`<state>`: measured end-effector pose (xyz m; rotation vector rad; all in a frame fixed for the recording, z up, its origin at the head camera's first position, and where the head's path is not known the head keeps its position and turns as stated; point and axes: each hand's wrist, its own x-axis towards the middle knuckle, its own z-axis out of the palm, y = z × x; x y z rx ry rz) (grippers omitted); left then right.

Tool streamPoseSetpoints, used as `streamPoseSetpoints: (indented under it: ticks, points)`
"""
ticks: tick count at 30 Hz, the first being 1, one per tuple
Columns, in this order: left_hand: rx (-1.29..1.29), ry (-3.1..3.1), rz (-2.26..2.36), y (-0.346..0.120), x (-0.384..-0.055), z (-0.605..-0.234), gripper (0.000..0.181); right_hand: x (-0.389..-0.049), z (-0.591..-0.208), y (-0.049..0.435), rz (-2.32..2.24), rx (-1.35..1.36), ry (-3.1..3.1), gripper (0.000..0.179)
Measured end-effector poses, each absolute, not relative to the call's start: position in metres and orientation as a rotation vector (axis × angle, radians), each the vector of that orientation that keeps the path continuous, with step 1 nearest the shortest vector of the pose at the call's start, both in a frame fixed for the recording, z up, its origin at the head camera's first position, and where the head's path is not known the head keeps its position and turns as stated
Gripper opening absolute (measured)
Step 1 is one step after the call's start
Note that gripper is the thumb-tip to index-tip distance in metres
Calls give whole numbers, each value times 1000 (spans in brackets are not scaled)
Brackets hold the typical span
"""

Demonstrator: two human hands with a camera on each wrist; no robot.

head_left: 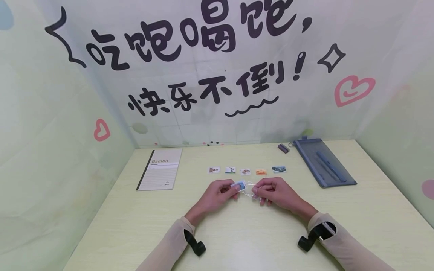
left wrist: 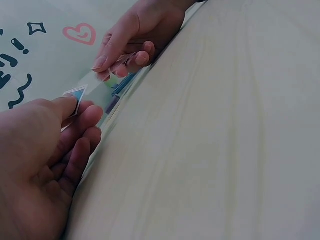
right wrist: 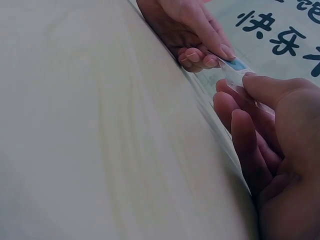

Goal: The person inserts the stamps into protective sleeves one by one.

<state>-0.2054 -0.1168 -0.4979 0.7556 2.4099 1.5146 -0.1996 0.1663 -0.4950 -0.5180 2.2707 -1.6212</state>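
Between thumb and fingers, my left hand (head_left: 217,194) pinches a small blue stamp (head_left: 239,185) with a white border. My right hand (head_left: 278,193) pinches a small clear plastic sleeve (head_left: 250,189) close beside it. In the left wrist view the sleeve (left wrist: 96,80) stretches from the right fingers to the stamp (left wrist: 77,95). The right wrist view has the sleeve (right wrist: 234,80) meeting the stamp (right wrist: 237,64); whether the stamp's edge lies inside it, I cannot tell. Both hands are held above the table, in front of a row of several stamps (head_left: 245,171).
A notebook (head_left: 161,171) lies on the table (head_left: 234,241) at the left. At the right is a blue mesh zip pouch (head_left: 310,158) with a blue pen (head_left: 330,165) in it. A small dark block (head_left: 283,148) lies near the back wall.
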Motion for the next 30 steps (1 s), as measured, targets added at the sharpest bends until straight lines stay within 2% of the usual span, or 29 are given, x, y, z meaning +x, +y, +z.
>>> streamPoseSetpoints:
  ticks: [30]
  points:
    - [764, 2446, 1406, -116, -203, -499, 33, -201, -499, 167, -1609, -583, 2312, 22]
